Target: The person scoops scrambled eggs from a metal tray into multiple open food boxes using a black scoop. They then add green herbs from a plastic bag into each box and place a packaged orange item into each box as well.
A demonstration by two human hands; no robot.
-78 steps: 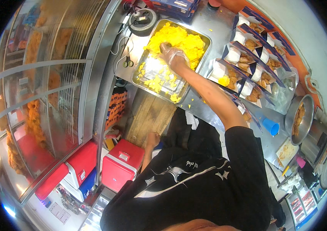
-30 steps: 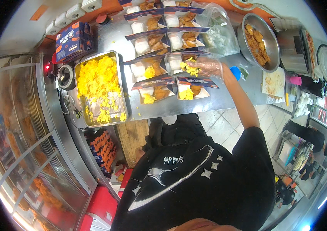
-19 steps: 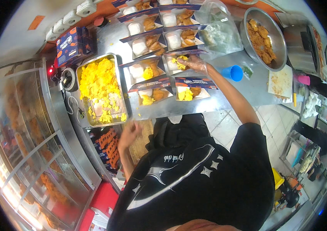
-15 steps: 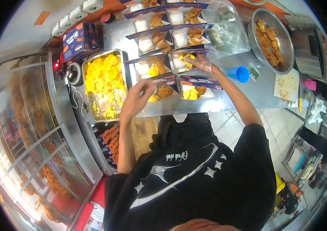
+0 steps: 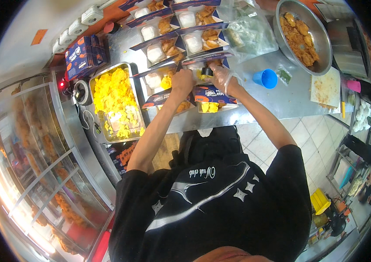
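Note:
My bare left hand (image 5: 182, 83) is closed at the inner edge of an open food box (image 5: 154, 80) with white rice, scrambled egg and fried chicken. My right hand (image 5: 227, 79), in a clear plastic glove, reaches into the neighbouring box (image 5: 211, 55). Its fingers are bent and partly hidden; what they hold, if anything, I cannot make out. Between my hands is a small black object (image 5: 206, 71), its kind unclear, above some yellow egg. Nearer to me stands a dark blue box (image 5: 210, 93) with scrambled egg (image 5: 209, 107) at its front.
A metal tray (image 5: 139, 114) of scrambled egg stands left, with stacked folded boxes (image 5: 82, 56) behind. More filled boxes (image 5: 155, 53) line the table's far side. To the right are a blue cup (image 5: 266, 79), a plastic bag (image 5: 248, 32) and a steel bowl (image 5: 327, 52) of fried chicken.
My left hand has moved right and away from me, from beside the tray to the boxes. My right hand stays at the same box. A black object now shows between them.

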